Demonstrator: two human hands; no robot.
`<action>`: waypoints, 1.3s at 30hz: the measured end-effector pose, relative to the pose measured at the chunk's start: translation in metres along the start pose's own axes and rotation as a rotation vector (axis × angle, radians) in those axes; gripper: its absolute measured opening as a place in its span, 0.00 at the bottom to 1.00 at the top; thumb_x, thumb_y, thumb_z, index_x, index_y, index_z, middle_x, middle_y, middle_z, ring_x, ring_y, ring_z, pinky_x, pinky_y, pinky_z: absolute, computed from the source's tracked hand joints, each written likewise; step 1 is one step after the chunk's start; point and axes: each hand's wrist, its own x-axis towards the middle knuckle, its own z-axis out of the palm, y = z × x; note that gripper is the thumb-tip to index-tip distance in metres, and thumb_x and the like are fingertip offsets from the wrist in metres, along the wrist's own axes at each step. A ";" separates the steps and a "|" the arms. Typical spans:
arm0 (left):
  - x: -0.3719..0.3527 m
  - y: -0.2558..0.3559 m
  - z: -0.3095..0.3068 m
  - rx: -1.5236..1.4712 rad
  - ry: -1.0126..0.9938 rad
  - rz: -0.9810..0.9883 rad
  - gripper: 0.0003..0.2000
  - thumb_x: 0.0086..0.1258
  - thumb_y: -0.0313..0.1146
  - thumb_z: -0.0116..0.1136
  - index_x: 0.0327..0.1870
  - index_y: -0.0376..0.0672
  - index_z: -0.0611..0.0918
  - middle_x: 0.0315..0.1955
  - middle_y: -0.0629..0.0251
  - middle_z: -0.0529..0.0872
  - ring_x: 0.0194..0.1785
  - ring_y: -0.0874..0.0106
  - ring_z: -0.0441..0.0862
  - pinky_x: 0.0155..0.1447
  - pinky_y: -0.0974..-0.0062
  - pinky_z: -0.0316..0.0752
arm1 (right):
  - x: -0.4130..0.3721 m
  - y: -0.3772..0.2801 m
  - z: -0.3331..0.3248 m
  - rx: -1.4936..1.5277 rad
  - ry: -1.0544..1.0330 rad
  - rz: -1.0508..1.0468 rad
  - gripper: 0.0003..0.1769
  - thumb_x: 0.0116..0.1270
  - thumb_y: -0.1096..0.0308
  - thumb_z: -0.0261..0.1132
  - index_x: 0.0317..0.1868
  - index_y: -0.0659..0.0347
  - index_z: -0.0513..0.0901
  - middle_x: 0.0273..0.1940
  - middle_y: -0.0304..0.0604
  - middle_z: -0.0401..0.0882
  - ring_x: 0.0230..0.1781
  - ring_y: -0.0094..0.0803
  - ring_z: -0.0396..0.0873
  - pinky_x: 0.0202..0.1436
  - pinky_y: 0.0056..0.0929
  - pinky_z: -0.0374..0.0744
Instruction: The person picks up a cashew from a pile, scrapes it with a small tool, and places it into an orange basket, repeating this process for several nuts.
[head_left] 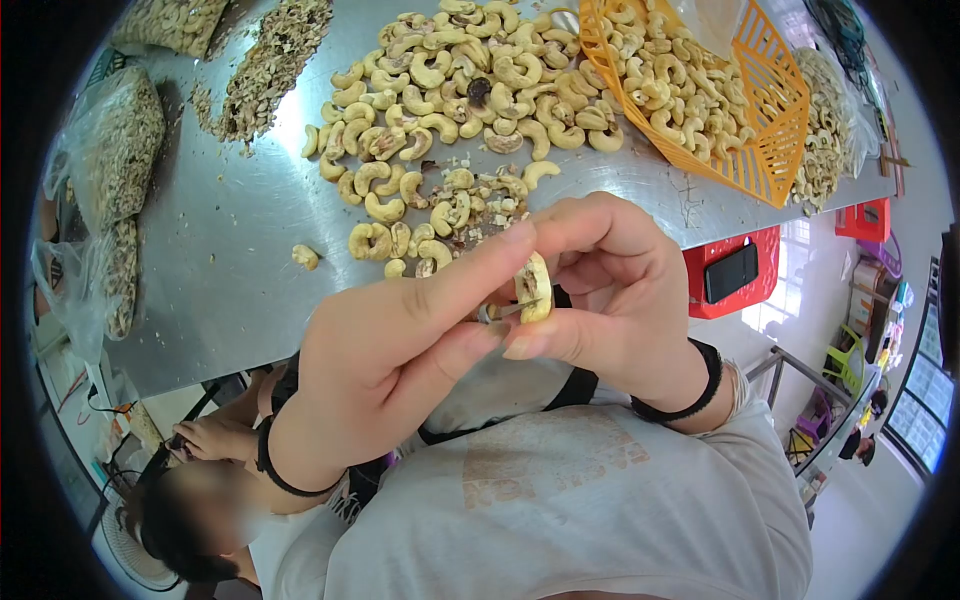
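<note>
A pale cashew nut [535, 288] with a brownish patch is pinched upright between the thumb and forefinger of my right hand [625, 285]. Close against it, my left hand [395, 345] is closed, thumb and forefinger together. A thin blade-like tool [496, 312] shows between those left fingers and reaches to the nut; most of it is hidden. Just beyond my hands, small crumbs and peeled bits [490, 200] lie among loose cashews. Behind these spreads a large pile of cashews [450, 75] on the metal table [235, 290], with one dark piece [479, 93] among them.
An orange basket [765, 110] of cashews stands at the back right, beside a bag of nuts [825, 125]. Plastic bags of fragments [130, 150] and a heap of scraps [270, 75] are at left. A phone [732, 273] rests on a red stool [705, 295]. Another person [200, 505] sits at lower left.
</note>
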 end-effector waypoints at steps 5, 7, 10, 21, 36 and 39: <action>0.003 0.000 0.006 0.279 0.097 0.160 0.18 0.52 0.23 0.53 0.47 0.35 0.73 0.33 0.56 0.79 0.31 0.68 0.77 0.34 0.77 0.70 | 0.001 0.001 0.002 -0.060 0.025 -0.066 0.18 0.44 0.77 0.69 0.36 0.66 0.72 0.32 0.37 0.73 0.28 0.18 0.69 0.34 0.16 0.70; 0.003 -0.006 0.008 0.351 0.133 0.205 0.18 0.51 0.22 0.53 0.46 0.35 0.74 0.32 0.55 0.79 0.30 0.66 0.77 0.33 0.77 0.69 | 0.002 0.001 0.002 -0.106 0.030 -0.085 0.18 0.44 0.77 0.69 0.36 0.66 0.72 0.31 0.37 0.73 0.27 0.17 0.69 0.32 0.15 0.70; 0.005 -0.017 0.012 0.481 0.279 0.356 0.20 0.45 0.21 0.54 0.45 0.38 0.76 0.29 0.63 0.80 0.22 0.74 0.73 0.23 0.82 0.65 | 0.001 0.004 0.003 -0.155 0.050 -0.081 0.17 0.44 0.76 0.69 0.36 0.66 0.72 0.30 0.36 0.73 0.27 0.17 0.69 0.32 0.14 0.69; 0.004 -0.008 0.011 -0.019 0.212 -0.095 0.18 0.55 0.21 0.51 0.49 0.41 0.73 0.32 0.60 0.80 0.29 0.68 0.77 0.34 0.80 0.70 | 0.004 0.000 0.003 0.004 0.090 0.095 0.17 0.47 0.75 0.67 0.37 0.67 0.71 0.31 0.38 0.73 0.28 0.18 0.70 0.33 0.16 0.70; 0.009 -0.008 0.013 0.279 0.206 0.124 0.21 0.53 0.20 0.52 0.50 0.43 0.72 0.29 0.59 0.80 0.29 0.68 0.78 0.32 0.78 0.71 | 0.003 0.008 0.004 0.054 0.115 0.060 0.17 0.48 0.74 0.66 0.38 0.67 0.71 0.32 0.39 0.74 0.30 0.19 0.70 0.34 0.16 0.70; 0.009 -0.013 0.017 0.394 0.286 0.199 0.20 0.51 0.19 0.53 0.48 0.42 0.74 0.29 0.59 0.80 0.28 0.68 0.78 0.31 0.79 0.71 | 0.003 0.009 0.005 0.081 0.122 0.068 0.16 0.49 0.74 0.66 0.38 0.67 0.71 0.33 0.39 0.74 0.31 0.19 0.71 0.35 0.16 0.71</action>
